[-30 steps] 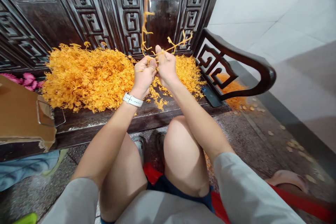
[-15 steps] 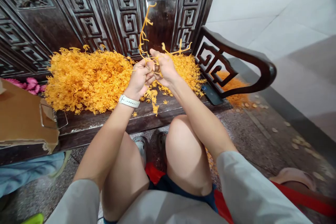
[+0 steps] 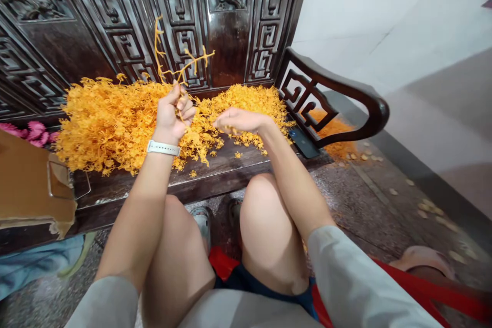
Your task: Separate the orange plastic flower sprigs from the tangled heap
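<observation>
Left hand [image 3: 172,115] raised before the dark bench [image 3: 246,162], it pinches a forked yellow stem [image 3: 186,67] between thumb and curled fingers, one branch standing up and the other slanting right. Its forearm climbs from the lower left (a white strap [image 3: 163,148] with small holes circles the wrist). Right hand [image 3: 242,121] is apart from it, a little lower and well to the right, wrist bent, fingers pointing left. Yellow bits show at its underside; whether its fingers grip them, or they lie on the seat behind, cannot be told. Left hand and wrist cover part of the big yellow pile [image 3: 109,125], and the right hand covers part of the smaller heap [image 3: 249,97]. Inside the left fist, the stem's lower end is mostly hidden. At the left edge, the cardboard box [image 3: 28,179] is cut off and hides some of the pink flowers [image 3: 36,133]. Beside the armrest [image 3: 378,115] lies a dark phone [image 3: 305,144], any marking on it too small to read.
</observation>
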`<action>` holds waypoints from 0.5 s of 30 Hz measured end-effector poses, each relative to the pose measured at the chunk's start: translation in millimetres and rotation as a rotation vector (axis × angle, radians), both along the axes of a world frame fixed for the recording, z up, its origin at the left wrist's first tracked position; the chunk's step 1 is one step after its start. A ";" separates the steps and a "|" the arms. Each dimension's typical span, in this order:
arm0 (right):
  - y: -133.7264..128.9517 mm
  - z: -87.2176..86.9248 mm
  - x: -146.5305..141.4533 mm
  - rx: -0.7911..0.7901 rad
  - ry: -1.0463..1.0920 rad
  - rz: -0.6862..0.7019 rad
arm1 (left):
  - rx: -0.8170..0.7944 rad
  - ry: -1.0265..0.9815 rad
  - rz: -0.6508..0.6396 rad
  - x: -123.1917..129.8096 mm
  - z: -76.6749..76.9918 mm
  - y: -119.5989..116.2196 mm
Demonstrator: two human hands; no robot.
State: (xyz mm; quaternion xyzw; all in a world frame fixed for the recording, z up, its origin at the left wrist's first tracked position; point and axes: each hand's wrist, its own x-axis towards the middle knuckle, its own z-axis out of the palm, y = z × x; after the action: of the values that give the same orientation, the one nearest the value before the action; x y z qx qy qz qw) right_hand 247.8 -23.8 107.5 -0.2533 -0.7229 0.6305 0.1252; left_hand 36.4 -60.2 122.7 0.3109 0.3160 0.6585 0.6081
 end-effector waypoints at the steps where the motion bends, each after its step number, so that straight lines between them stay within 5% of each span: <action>1: 10.0 -6.7 4.9 -0.052 -0.085 0.063 | -0.006 -0.013 0.001 -4.7 -1.4 0.8; 3: 34.8 -15.9 9.5 -0.207 0.016 -0.068 | -0.012 -0.039 0.000 -11.2 -4.6 2.5; 7: 83.5 -24.3 -0.9 -0.407 0.594 -0.754 | -0.032 -0.042 -0.012 -8.5 -11.8 5.1; 10: 92.9 -38.9 -13.5 -0.663 0.705 -1.019 | -0.057 0.003 -0.013 2.2 -18.3 7.1; 12: 84.9 -50.8 -19.3 -0.739 0.660 -1.058 | -0.063 0.040 0.019 9.4 -23.9 9.8; 15: 66.6 -56.0 -24.0 -0.589 0.544 -0.918 | -0.039 0.111 0.092 17.2 -34.0 15.9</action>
State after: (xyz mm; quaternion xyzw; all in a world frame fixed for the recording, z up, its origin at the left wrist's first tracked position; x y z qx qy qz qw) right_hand 223.9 42.8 51.4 -0.3929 -0.2772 0.7276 0.4892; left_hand 53.6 -44.4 88.6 0.3203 0.3758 0.6612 0.5647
